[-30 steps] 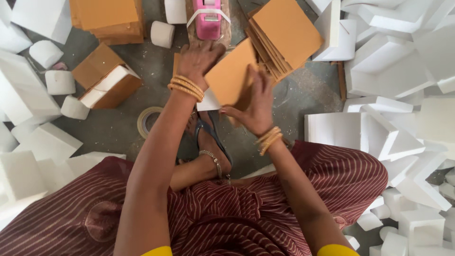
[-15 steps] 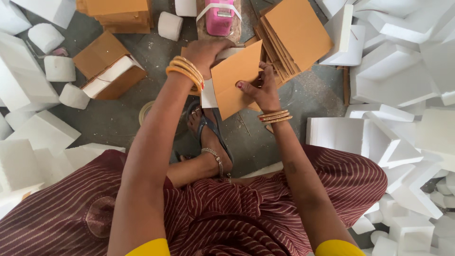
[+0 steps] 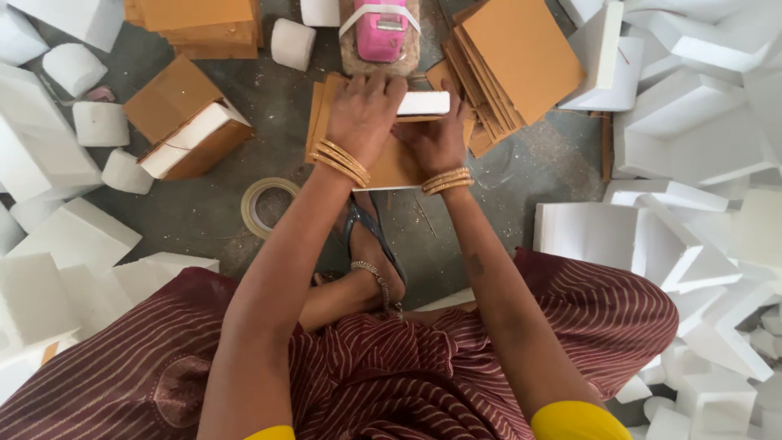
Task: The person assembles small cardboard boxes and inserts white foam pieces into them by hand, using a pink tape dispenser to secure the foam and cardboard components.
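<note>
A flat brown cardboard sheet (image 3: 391,163) lies on the grey floor (image 3: 204,212), just in front of the person's foot in a dark sandal (image 3: 371,253). A white foam block (image 3: 422,103) sits on the far part of the sheet. The block is long and smooth, with a rounded end. The sheet is plain and tan, and a white edge shows along its near side.

The left hand (image 3: 362,110) lies on the sheet and the block, palm down, with its fingers spread flat and touching the near end of the block. The right hand (image 3: 440,138) is curled around the cardboard just under the block, its fingers closed on it. Both wrists wear gold bangles.

Just past the hands stands a pink tape dispenser (image 3: 380,28) on a brown block. To the right of it leans a stack of cardboard sheets (image 3: 513,61), very near the right hand. To the left sits a half-wrapped box (image 3: 191,134) with white foam showing inside. A roll of clear tape (image 3: 265,208) lies on the floor near the left arm. White foam pieces (image 3: 668,220) pile up on both sides, well apart from the hands. A dark red striped skirt (image 3: 391,375) covers the person's knees
</note>
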